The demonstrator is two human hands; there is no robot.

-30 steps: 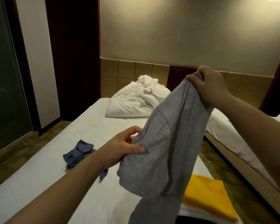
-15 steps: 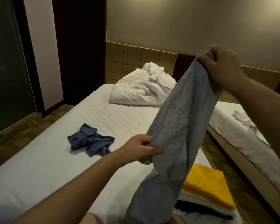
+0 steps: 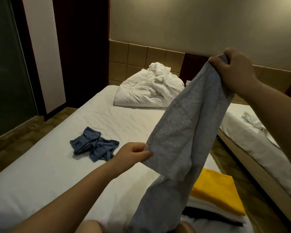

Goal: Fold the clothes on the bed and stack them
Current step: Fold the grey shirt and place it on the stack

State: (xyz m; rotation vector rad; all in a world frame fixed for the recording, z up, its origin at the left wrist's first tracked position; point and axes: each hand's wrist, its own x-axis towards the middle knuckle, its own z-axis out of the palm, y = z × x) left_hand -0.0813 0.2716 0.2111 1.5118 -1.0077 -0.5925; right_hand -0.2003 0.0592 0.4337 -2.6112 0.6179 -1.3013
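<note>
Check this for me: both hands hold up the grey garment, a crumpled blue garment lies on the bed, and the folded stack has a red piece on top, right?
One slip: the head view shows the folded stack topped by a yellow piece, not red. The rest holds.

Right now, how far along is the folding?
Done: a folded stack, yellow on top, sits on the bed. In hand: a grey garment, unfolded, gripped by the left hand and right hand. To do: that one, plus the crumpled blue garment.
</note>
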